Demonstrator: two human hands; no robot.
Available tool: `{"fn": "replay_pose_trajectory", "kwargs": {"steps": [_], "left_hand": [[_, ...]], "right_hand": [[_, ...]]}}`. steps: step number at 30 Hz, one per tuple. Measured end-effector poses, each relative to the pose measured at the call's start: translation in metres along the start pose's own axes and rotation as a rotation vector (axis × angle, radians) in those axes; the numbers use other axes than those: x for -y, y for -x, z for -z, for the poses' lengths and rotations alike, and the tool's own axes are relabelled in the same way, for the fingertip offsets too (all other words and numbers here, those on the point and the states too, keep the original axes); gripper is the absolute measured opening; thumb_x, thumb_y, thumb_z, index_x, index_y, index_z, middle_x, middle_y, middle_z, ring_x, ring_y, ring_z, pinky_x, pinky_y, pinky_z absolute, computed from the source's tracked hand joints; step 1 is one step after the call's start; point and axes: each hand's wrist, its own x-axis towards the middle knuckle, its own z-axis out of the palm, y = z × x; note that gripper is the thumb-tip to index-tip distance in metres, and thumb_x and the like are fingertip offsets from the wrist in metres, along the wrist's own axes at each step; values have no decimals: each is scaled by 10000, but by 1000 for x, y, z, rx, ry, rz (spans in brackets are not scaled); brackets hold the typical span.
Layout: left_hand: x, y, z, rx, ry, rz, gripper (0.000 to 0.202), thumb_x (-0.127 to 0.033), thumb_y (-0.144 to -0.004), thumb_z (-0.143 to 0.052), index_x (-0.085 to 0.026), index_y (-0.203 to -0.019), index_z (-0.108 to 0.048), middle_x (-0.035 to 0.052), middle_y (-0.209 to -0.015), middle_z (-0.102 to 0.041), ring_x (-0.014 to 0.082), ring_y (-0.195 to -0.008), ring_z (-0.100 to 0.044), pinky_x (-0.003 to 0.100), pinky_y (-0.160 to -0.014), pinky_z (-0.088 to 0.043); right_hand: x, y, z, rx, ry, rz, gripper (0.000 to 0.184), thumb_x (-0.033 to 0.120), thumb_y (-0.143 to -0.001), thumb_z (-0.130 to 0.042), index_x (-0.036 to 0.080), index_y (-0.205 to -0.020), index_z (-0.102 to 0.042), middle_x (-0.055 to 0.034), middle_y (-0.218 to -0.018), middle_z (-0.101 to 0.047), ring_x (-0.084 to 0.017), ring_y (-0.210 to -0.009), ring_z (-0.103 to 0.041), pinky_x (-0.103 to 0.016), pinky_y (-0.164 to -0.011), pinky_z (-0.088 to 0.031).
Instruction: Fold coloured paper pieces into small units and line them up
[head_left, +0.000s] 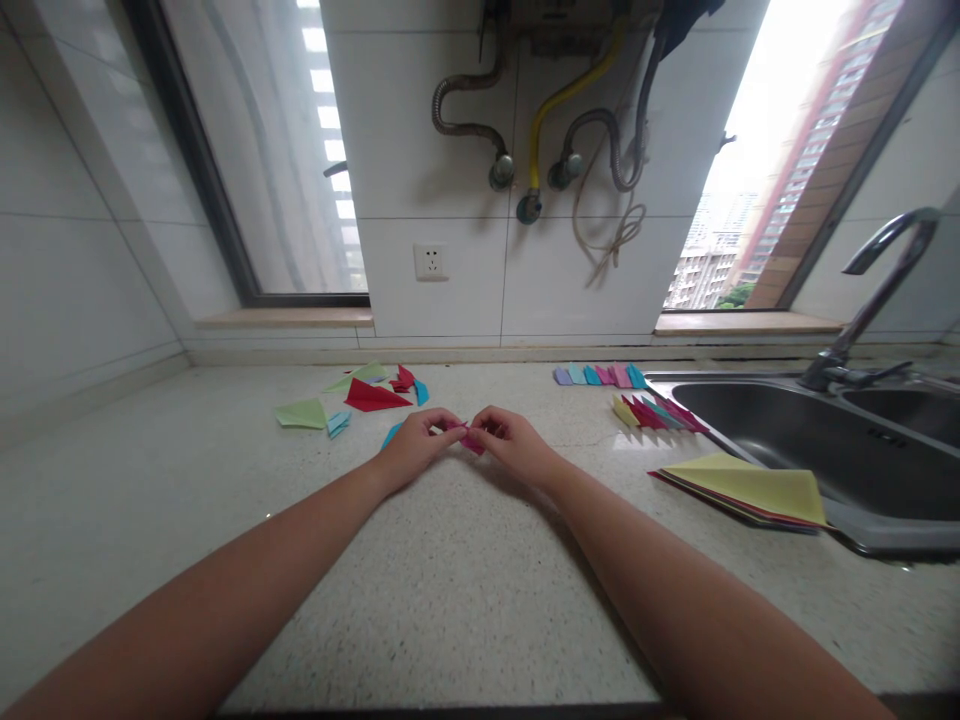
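Between my two hands is a small piece of folded pink paper [472, 442], held just above the speckled countertop. My left hand [421, 440] pinches its left side with thumb and forefinger. From the other side my right hand [511, 440] grips it, fingers curled and pressed together. Part of the paper is hidden by the fingers. A bit of blue paper [391, 434] shows from behind my left hand. Just beyond that hand lie a red folded paper [375, 396], light green paper [301, 413] and a small light blue folded piece [338, 424].
At the back right a row of small folded papers [600, 375] lies by the sink [750, 420]. Closer, more folded pieces [660, 412] overlap near its rim. A stack of coloured paper [750, 488] reaches over the sink's corner. A faucet [885, 300] rises behind.
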Motion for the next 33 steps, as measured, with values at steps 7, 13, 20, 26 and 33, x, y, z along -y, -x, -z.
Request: {"fn": "replay_pose_trajectory", "kwargs": {"steps": [7,13,20,26,33], "left_hand": [[3,1,-1,34,51,-1,220,-371,-825,-648,-152,-843,-663,22,-804,-623,142,-746,-535,263,-705,-402],[0,2,-1,75,56,-20,176,-325,-840,-619,-155,-862,-658,18,-820,-609,136,-746,-515,258,-703,-394],[-5,2,-2,140,170,6,196,-350,-832,-631,-157,-800,-625,7,-770,-571,132,-715,-487,257,-674,-383],[-4,1,2,172,203,-22,191,-346,-827,-650,-156,-806,-655,20,-801,-608,149,-784,-522,273,-745,-386],[6,-2,-2,27,209,44,205,-353,-805,-680,-160,-874,-677,35,-831,-637,145,-764,-548,272,-701,-413]], "right_hand": [[-2,-1,-1,-3,-56,-10,205,373,-870,-586,172,-869,-625,-37,-782,-659,-137,-667,-561,-277,-642,-446],[5,1,2,46,-140,4,196,355,-845,-617,160,-849,-638,-37,-795,-646,-147,-724,-563,-291,-700,-450],[6,-1,2,71,-194,21,202,360,-844,-613,159,-851,-632,-35,-791,-650,-147,-727,-565,-292,-707,-448],[7,-2,-1,30,-123,10,186,346,-841,-611,162,-843,-637,-36,-794,-661,-148,-719,-569,-286,-689,-443],[8,-2,0,-41,-177,-40,206,369,-827,-621,163,-818,-624,-33,-763,-650,-142,-679,-564,-284,-654,-444]]}}
